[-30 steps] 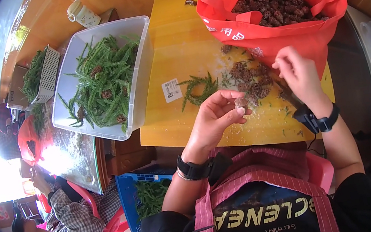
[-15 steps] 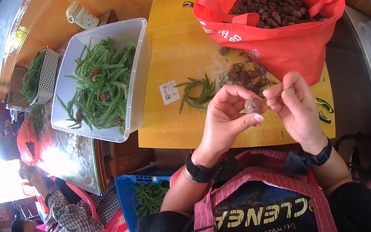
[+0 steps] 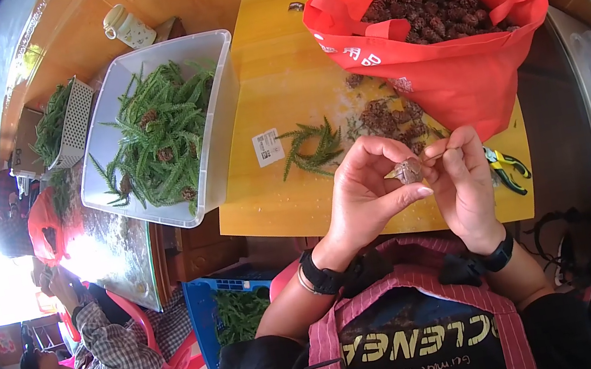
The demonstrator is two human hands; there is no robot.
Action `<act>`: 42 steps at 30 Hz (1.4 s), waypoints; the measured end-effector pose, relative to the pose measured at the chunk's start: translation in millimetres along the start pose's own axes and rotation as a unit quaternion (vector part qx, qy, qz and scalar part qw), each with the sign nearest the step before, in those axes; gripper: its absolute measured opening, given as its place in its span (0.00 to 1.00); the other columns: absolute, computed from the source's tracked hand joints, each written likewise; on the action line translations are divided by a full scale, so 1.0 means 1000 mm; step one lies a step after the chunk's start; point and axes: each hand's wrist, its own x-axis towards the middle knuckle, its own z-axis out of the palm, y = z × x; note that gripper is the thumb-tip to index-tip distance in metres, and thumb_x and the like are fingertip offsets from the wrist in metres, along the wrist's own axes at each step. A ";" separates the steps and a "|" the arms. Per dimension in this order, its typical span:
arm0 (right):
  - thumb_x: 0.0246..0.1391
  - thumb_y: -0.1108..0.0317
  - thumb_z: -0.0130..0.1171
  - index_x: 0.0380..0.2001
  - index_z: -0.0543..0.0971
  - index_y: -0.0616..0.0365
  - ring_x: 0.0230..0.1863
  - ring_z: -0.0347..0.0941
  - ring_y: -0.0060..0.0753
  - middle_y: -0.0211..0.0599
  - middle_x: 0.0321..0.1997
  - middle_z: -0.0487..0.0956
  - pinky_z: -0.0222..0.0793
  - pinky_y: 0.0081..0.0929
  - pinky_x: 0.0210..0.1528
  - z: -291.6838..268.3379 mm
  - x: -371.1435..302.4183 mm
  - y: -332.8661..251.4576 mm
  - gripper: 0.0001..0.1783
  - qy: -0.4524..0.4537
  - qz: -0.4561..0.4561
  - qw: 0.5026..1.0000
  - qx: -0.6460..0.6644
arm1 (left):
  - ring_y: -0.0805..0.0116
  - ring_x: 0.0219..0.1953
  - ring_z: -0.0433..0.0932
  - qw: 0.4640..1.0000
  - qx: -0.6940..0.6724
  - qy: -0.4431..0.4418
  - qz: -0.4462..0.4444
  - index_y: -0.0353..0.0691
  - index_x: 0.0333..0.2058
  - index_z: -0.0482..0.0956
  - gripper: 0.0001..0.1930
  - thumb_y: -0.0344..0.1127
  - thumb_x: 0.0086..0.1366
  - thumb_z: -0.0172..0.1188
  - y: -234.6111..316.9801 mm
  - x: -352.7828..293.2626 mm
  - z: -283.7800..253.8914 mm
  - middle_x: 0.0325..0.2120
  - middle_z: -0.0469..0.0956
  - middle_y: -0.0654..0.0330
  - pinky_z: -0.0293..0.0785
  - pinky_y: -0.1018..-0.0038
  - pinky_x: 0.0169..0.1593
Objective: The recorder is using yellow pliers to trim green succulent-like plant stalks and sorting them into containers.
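Observation:
My left hand (image 3: 365,200) pinches a small brown pine cone (image 3: 409,171) between thumb and fingers, above the near part of the yellow board. Close against the cone's right side, the fingers of my right hand (image 3: 469,193) are pressed together. A thin strand seems to run between them and the cone, too fine to name. Beyond my hands lies a pile of loose pine cones (image 3: 384,120). A small ring of green artificial pine sprigs (image 3: 310,148) rests left of the pile, next to a white label card (image 3: 268,147).
A red bag (image 3: 467,79) full of pine cones stands at the back right. Yellow-and-black pliers (image 3: 506,169) lie right of my right hand. At the left is a clear plastic bin (image 3: 217,163) of green sprigs with cones. A co-worker (image 3: 108,352) sits at far left.
My right hand has moved slightly left, nearer the cone, and uncovered more of the pliers. The cone has turned a little in my left hand and shifted right.

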 end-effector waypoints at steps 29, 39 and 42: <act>0.54 0.67 0.57 0.33 0.67 0.55 0.33 0.66 0.21 0.32 0.34 0.71 0.63 0.17 0.34 0.009 0.007 -0.012 0.09 -0.066 0.016 0.990 -0.122 | 0.55 0.38 0.77 0.996 -0.052 -0.070 -0.006 0.40 0.42 0.75 0.13 0.37 0.59 0.60 0.002 -0.006 -0.013 0.37 0.73 0.50 0.78 0.73 0.34; 0.53 0.66 0.58 0.31 0.67 0.55 0.31 0.65 0.21 0.32 0.32 0.71 0.62 0.16 0.32 0.012 0.006 -0.010 0.10 -0.069 0.002 0.988 -0.138 | 0.54 0.37 0.78 0.998 -0.039 -0.057 -0.001 0.37 0.40 0.75 0.13 0.35 0.57 0.62 0.004 -0.006 -0.014 0.35 0.73 0.50 0.79 0.72 0.33; 0.55 0.74 0.54 0.33 0.68 0.59 0.33 0.69 0.19 0.35 0.36 0.73 0.66 0.17 0.37 0.006 0.005 -0.006 0.05 -0.085 -0.012 0.991 -0.103 | 0.54 0.36 0.78 0.998 -0.030 -0.063 0.007 0.37 0.39 0.76 0.13 0.34 0.57 0.62 0.004 -0.006 -0.014 0.35 0.73 0.50 0.79 0.72 0.33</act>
